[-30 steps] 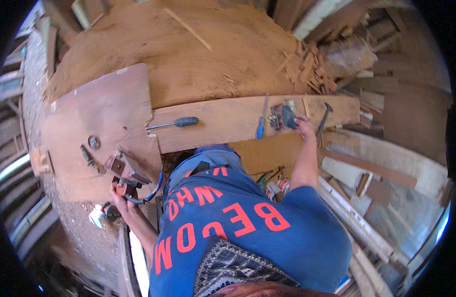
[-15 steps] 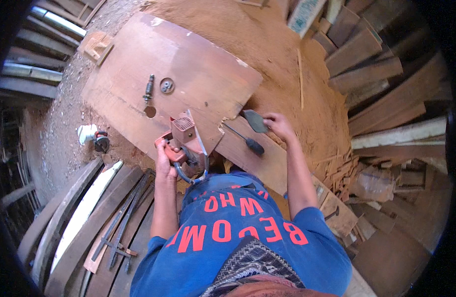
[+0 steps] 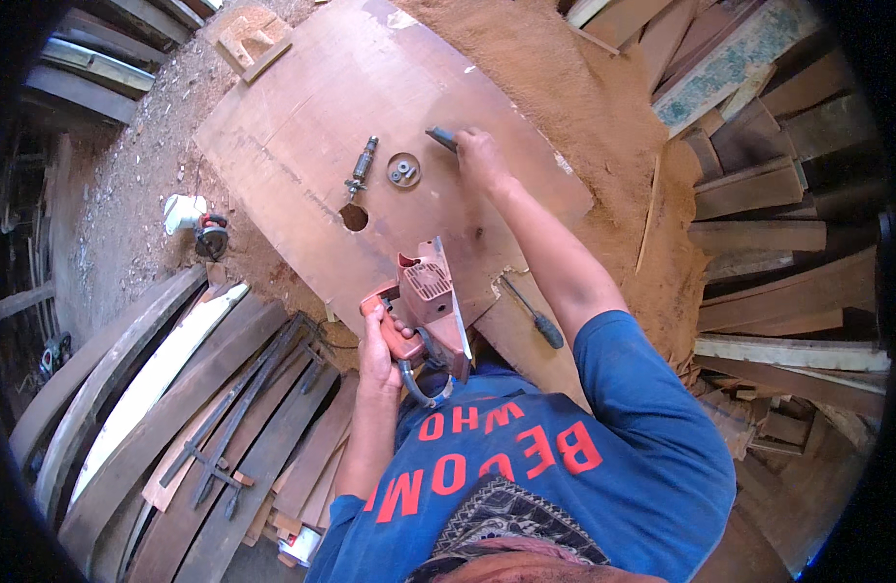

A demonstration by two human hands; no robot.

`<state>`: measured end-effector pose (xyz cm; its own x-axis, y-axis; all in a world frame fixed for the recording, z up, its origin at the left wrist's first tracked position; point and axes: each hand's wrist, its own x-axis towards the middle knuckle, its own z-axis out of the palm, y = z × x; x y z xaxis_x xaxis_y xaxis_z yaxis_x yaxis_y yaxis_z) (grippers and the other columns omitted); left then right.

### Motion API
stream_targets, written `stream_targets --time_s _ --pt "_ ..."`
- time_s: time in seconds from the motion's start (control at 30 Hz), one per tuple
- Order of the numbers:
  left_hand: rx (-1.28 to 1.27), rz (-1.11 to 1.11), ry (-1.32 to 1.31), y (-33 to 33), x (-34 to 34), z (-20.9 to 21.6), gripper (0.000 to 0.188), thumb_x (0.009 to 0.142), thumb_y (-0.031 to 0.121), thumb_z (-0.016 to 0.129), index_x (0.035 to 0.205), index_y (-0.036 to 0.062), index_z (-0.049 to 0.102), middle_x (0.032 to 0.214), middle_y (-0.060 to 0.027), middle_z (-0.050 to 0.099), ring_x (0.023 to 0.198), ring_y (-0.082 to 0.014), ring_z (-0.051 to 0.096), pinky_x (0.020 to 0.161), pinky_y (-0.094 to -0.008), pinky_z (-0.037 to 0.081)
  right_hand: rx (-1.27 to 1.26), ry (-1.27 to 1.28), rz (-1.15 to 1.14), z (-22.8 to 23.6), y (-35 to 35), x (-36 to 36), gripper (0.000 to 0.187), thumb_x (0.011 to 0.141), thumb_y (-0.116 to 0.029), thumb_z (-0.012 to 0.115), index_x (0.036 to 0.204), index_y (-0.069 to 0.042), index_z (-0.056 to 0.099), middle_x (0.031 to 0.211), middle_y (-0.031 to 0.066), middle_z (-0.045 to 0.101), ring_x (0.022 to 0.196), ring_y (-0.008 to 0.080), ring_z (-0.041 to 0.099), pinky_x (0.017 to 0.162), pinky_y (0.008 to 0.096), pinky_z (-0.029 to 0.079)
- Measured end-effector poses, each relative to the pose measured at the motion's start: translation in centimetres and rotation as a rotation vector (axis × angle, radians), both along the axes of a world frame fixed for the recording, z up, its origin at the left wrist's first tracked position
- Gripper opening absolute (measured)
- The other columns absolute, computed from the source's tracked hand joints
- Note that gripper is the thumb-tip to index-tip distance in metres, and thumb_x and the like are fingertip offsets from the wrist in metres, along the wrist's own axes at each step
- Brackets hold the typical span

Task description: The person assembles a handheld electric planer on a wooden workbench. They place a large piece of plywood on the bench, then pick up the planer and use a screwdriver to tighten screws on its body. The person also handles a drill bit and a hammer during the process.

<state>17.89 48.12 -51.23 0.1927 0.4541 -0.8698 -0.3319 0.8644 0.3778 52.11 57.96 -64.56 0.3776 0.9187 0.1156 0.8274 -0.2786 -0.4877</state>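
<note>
My left hand (image 3: pixel 378 350) is wrapped round the orange handle of a red electric planer (image 3: pixel 430 282), which has a vented housing and a flat metal sole. The planer is held above the near edge of a large wooden board (image 3: pixel 273 146). Farther out over the board, my right hand (image 3: pixel 480 157) grips a thin dark grey-green flat piece (image 3: pixel 441 139), seen nearly edge-on. Left of that hand lies a shallow round dish (image 3: pixel 403 172) with small metal parts in it. Beside the dish rests a motor armature (image 3: pixel 361 167), close to a round hole (image 3: pixel 354 217) in the board.
A black-handled screwdriver (image 3: pixel 537 316) lies on a plank to the right of the planer. At the left, a red and black power tool (image 3: pixel 211 234) sits on the ground by a white object (image 3: pixel 184 213). Clamps (image 3: pixel 220 428) lie on stacked planks, and lumber (image 3: pixel 759 238) lines the right side.
My right hand has moved forward and left over the board, carrying the flat piece, which has turned edge-on. My left hand still holds the planer; the whole view has shifted.
</note>
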Motion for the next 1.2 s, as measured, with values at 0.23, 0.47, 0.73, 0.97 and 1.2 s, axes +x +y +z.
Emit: stream_targets --time_s 0.23,0.47,0.73,0.97,1.2 --pt "0.019 0.024 0.03 0.3 -0.3 -0.6 0.028 0.093 0.033 0.062 0.107 0.0105 0.053 0.076 -0.0012 0.052 0.068 -0.0136 0.055 0.06 -0.0272 0.051 -0.101 -0.092 0.043 -1.8 -3.6 -5.3 0.015 0.086 -0.013 0.058 0.096 -0.009 0.069 0.108 0.0094 0.061 0.111 0.0301 0.055 0.087 0.0492 0.047" --pt "0.116 -0.148 0.068 0.6 0.2 -0.3 0.025 0.093 0.033 0.062 0.102 0.0111 0.057 0.077 0.0001 0.054 0.069 -0.013 0.055 0.061 -0.0303 0.051 0.088 0.141 -0.201 2.3 -16.8 -2.4 0.024 0.081 -0.007 0.062 0.104 -0.004 0.066 0.105 0.016 0.064 0.104 0.0346 0.059 0.09 0.0471 0.048" --pt "0.072 -0.33 -0.148 3.1 -4.1 -4.2 0.021 0.098 0.035 0.052 0.106 0.0171 0.061 0.074 0.0026 0.053 0.071 -0.013 0.057 0.082 -0.0466 0.056 -0.054 0.196 -1.211 4.9 -58.7 0.3 0.027 0.083 -0.011 0.066 0.107 -0.001 0.068 0.099 0.0174 0.071 0.09 0.028 0.068 0.08 0.0383 0.053" --pt "0.039 -0.349 -0.094 3.7 -3.7 -3.4 0.022 0.098 0.035 0.051 0.105 0.0171 0.062 0.071 0.0041 0.055 0.068 -0.0125 0.057 0.077 -0.0411 0.056 -0.463 0.261 -1.714 4.0 -83.1 -13.5 0.038 0.079 -0.025 0.075 0.106 0.001 0.068 0.094 0.0177 0.072 0.088 0.0297 0.069 0.079 0.0372 0.053" --pt "0.041 -0.456 -0.093 4.4 -3.0 -3.7 0.027 0.098 0.039 0.049 0.103 0.015 0.061 0.075 0.0028 0.062 0.077 -0.0168 0.064 0.077 -0.0413 0.058 -0.434 0.526 -1.569 1.9 -76.3 -19.4 0.059 0.075 -0.029 0.081 0.119 0.003 0.057 0.102 0.0204 0.069 0.093 0.0321 0.068 0.083 0.0401 0.053"
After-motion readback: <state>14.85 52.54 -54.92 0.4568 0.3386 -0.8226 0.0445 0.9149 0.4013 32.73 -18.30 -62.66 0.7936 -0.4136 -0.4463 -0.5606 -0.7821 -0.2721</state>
